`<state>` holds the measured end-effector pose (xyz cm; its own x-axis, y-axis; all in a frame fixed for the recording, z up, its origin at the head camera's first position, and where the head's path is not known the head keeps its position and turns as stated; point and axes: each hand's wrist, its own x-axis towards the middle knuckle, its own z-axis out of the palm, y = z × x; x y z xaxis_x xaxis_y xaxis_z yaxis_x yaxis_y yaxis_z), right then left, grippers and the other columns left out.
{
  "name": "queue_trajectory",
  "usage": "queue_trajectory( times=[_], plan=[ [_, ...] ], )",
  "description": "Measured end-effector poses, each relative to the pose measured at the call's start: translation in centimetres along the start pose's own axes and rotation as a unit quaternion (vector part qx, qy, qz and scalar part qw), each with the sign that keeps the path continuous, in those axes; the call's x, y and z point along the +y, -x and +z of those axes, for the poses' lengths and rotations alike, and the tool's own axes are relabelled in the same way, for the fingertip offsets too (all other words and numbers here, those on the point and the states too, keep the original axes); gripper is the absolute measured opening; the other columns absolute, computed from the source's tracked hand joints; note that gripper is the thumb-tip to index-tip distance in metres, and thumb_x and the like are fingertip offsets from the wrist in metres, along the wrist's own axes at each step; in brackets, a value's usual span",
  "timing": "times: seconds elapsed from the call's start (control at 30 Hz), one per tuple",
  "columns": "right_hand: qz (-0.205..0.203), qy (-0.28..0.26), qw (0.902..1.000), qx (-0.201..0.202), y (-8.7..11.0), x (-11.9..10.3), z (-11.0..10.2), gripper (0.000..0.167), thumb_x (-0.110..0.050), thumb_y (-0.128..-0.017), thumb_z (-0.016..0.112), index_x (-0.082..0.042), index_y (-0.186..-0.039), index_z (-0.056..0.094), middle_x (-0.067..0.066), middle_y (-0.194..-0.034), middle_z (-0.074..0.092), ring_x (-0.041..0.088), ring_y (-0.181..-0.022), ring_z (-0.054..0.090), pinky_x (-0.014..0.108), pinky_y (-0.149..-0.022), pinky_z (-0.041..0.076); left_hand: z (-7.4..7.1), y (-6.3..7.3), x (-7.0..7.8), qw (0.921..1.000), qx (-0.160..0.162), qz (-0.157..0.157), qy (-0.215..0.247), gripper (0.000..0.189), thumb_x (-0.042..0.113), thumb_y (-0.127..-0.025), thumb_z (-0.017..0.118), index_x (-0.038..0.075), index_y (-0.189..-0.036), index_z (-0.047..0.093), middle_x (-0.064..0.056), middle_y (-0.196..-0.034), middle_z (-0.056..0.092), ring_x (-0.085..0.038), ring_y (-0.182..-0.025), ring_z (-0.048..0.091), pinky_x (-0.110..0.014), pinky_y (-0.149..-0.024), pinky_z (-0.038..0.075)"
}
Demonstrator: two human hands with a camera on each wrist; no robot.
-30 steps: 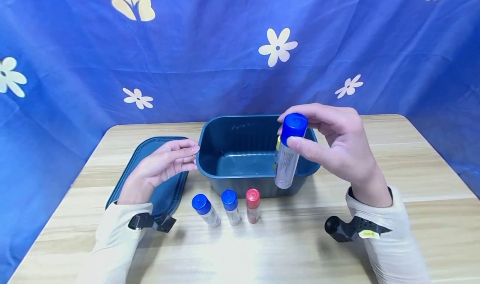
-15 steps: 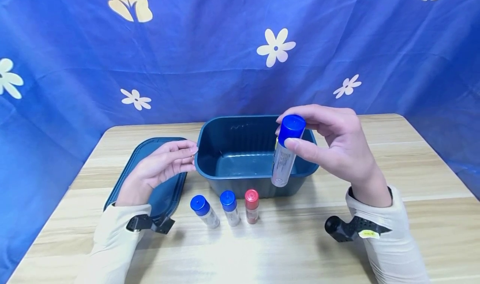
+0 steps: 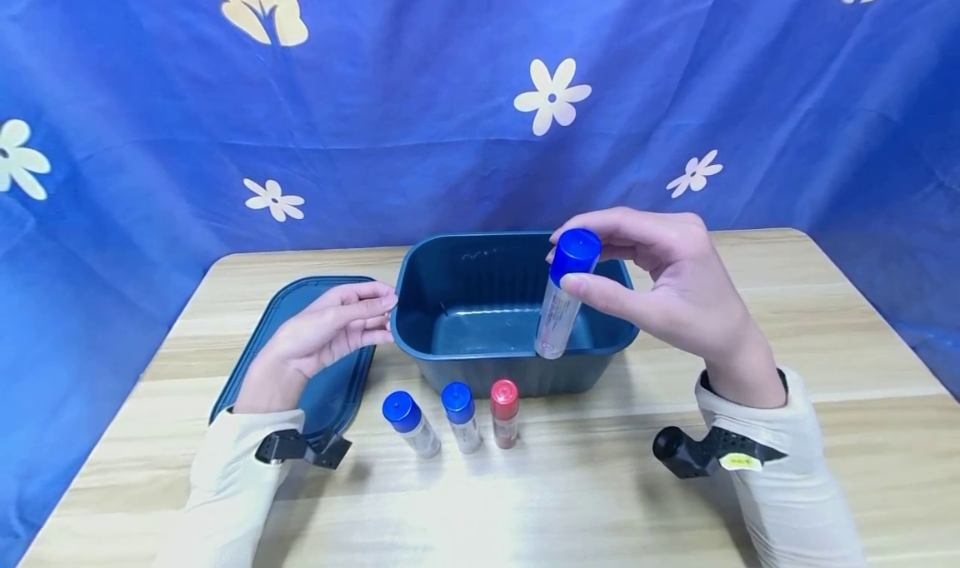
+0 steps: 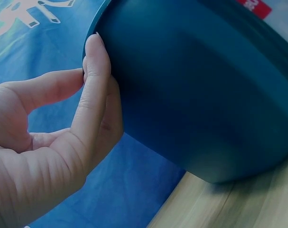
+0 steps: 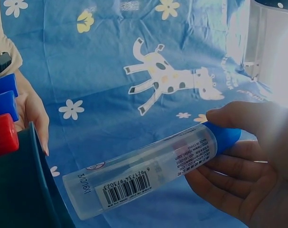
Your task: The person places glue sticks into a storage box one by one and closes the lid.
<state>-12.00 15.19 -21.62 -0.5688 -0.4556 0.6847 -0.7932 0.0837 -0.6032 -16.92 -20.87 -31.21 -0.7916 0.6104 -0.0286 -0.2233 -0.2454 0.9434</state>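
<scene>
In the head view, my right hand (image 3: pixel 660 281) pinches a clear glue tube by its blue cap (image 3: pixel 576 256), between thumb and fingers. The tube (image 5: pixel 134 173) hangs tilted over the right part of a dark teal plastic bin (image 3: pixel 480 376), with printed text and a barcode facing the right wrist camera. My left hand (image 3: pixel 322 335) rests its fairly straight fingertips against the left rim of the bin, on the outside. In the left wrist view, its fingers (image 4: pixel 91 99) lie along the bin's outer wall (image 4: pixel 196 104).
Two blue-capped tubes (image 3: pixel 402 410) (image 3: pixel 459 403) and a red-capped one (image 3: pixel 505 397) stand in front of the bin on the wooden table (image 3: pixel 570 501). The bin's lid (image 3: pixel 337 385) lies partly under my left hand. A blue flowered cloth (image 3: pixel 420 160) hangs behind.
My right hand has shifted slightly left with the glue tube, whose lower end has swung left and up a little. The left hand has kept its place at the rim.
</scene>
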Motion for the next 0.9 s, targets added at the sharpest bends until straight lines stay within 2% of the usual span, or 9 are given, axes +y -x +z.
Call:
queue_trajectory(
  times=[0.2,0.43,0.6,0.9],
  plan=[
    [0.027,-0.004,0.9995,0.017,0.3,0.3,0.2,0.033,0.014,-0.075,0.072,0.006,-0.107,0.067,0.011,-0.098,0.071,0.020,-0.084,0.068,0.029,-0.079,0.057,0.0,-0.2,-0.1,1.0000,0.001,-0.006,-0.001,0.025,-0.002,-0.100,0.043,0.004,-0.110,0.065,-0.008,-0.099,0.069,-0.017,-0.088,0.069,-0.031,-0.084,0.056],
    [0.034,-0.004,0.9990,0.029,0.2,0.6,0.2,0.036,0.015,-0.073,0.072,0.003,-0.106,0.069,0.010,-0.096,0.071,0.019,-0.083,0.068,0.028,-0.079,0.057,-0.1,-0.1,0.0,1.0000,0.006,-0.005,0.001,0.026,-0.001,-0.101,0.043,0.004,-0.111,0.065,-0.008,-0.100,0.069,-0.016,-0.089,0.069,-0.031,-0.084,0.056],
    [0.041,-0.014,0.9985,0.033,0.2,0.9,0.2,0.035,0.016,-0.073,0.073,0.003,-0.106,0.069,0.011,-0.096,0.071,0.020,-0.084,0.068,0.028,-0.080,0.057,-0.2,-0.2,0.0,1.0000,-0.007,-0.003,0.003,0.026,-0.001,-0.101,0.042,0.003,-0.113,0.065,-0.009,-0.102,0.069,-0.017,-0.091,0.068,-0.031,-0.085,0.056],
    [0.070,0.025,0.9971,0.019,0.3,1.6,0.3,0.035,0.010,-0.076,0.074,0.001,-0.110,0.069,0.005,-0.099,0.072,0.018,-0.088,0.070,0.029,-0.081,0.057,-0.1,-0.3,0.2,1.0000,-0.004,-0.009,0.002,0.025,-0.002,-0.101,0.042,0.003,-0.110,0.065,-0.009,-0.100,0.070,-0.018,-0.088,0.070,-0.031,-0.085,0.056]
  ],
)
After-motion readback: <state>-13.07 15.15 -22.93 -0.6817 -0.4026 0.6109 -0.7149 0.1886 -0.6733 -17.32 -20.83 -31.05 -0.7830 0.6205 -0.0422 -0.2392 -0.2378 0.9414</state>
